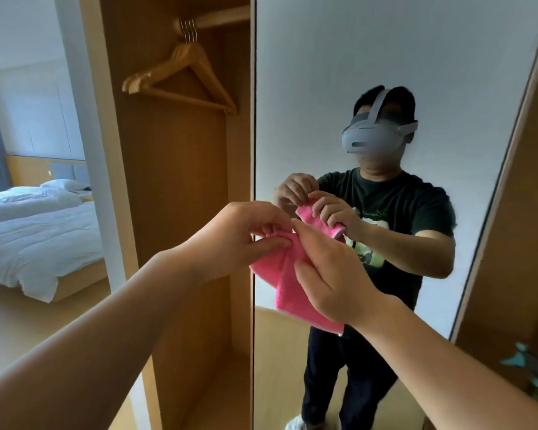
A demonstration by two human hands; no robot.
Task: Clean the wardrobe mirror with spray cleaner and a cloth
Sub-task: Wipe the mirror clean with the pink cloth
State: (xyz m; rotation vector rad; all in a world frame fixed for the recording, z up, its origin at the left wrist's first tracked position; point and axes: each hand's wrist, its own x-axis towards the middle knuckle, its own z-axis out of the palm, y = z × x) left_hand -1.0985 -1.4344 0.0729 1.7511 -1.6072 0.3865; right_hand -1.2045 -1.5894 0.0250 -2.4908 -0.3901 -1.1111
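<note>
Head view, the only one here: the pink cloth point(274, 274) is held up in mid-air between both hands, right in front of the left edge of the mirror point(323, 72) and not touching the glass. The left hand point(243, 234) pinches its top edge with thumb and fingertips, a tight little grip. The right hand point(333, 274) has the fuller grip, thumb across the front and fingers wrapped behind.

The cloth is folded or bunched, and its long axis runs from that pinched top corner down and to the right, hanging out below the right wrist. The mirror is straight ahead, past the cloth. The right hand sits squarely in front of the glass while the left is over by the open wardrobe side, so I'd guess the right one does the wiping.

The cloth looks fluffy, like microfibre, bright pink with a pale trim in the reflection. I can't tell if it's damp.

There's something blurry and teal point(528, 367) at lower right. It could be the spray bottle, but I can't say.
</note>
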